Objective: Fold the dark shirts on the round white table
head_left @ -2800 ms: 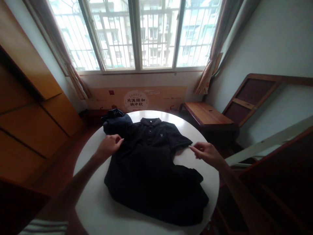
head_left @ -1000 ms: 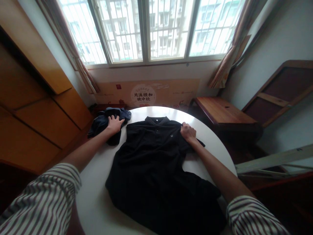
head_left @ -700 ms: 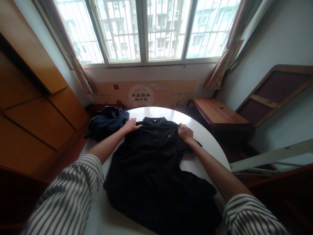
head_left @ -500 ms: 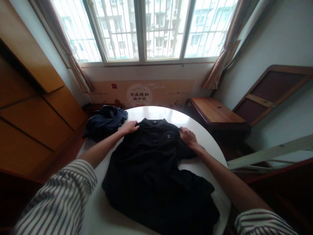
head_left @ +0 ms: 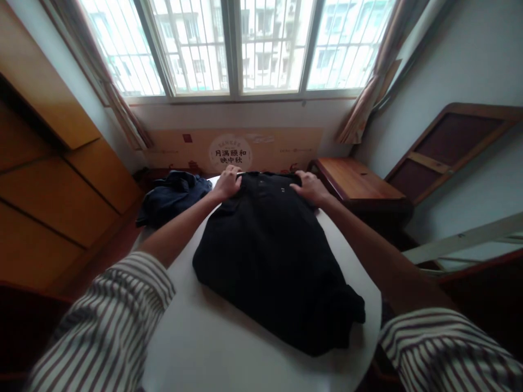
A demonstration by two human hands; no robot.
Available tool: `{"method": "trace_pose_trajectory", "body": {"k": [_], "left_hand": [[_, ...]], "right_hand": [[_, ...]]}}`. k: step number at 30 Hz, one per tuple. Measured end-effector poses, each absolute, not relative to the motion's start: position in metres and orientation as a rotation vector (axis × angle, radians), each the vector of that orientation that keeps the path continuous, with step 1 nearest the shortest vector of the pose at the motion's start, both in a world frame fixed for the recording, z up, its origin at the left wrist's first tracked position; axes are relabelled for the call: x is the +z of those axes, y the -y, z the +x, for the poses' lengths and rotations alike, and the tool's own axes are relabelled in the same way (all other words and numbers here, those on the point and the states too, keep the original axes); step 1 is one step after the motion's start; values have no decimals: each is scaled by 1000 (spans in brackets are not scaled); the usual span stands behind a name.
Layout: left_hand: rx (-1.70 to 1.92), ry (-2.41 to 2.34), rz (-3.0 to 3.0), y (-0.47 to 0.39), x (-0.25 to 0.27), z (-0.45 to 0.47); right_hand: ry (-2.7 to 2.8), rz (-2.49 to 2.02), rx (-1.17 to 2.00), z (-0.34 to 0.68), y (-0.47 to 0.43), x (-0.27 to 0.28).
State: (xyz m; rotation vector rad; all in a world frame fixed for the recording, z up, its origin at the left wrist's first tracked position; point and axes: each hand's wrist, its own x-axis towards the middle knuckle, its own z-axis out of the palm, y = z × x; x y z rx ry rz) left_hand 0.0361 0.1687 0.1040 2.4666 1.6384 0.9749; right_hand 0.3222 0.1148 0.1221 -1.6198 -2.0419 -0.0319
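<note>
A black collared shirt (head_left: 273, 245) with a small light logo on its chest is stretched over the white round table (head_left: 183, 326). My left hand (head_left: 227, 183) grips it at one shoulder, thumb on top. At the other shoulder, my right hand (head_left: 311, 188) has its fingers closed round the cloth. The shirt's upper end is lifted towards the far side of the table, and its collar is seen edge-on. Its lower end lies on the tabletop, bunched at the right corner.
A dark blue garment (head_left: 174, 196) lies crumpled at the table's far left. Beyond the right edge stands a low wooden cabinet (head_left: 359, 177). A long printed box (head_left: 278, 144) leans below the barred window (head_left: 269, 49). Wooden cupboards (head_left: 53, 196) line the left.
Both hands have moved up and away, pulling the shirt taut and further from me. Its hem has slid off the near part of the table, and more white tabletop shows.
</note>
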Motion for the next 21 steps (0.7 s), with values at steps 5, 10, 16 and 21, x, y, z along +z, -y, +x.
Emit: {"method": "trace_pose_trajectory", "body": {"k": [5, 10, 16, 21], "left_hand": [[711, -1046, 2734, -9, 51, 14], [574, -822, 2882, 106, 19, -11], [587, -821, 2845, 100, 7, -9], [796, -1088, 2425, 68, 29, 2]], "right_hand": [[2394, -1381, 205, 326, 27, 52], [2576, -1180, 388, 342, 144, 25], [2582, -1014, 196, 330, 171, 14], [2175, -1186, 310, 317, 149, 24]]}}
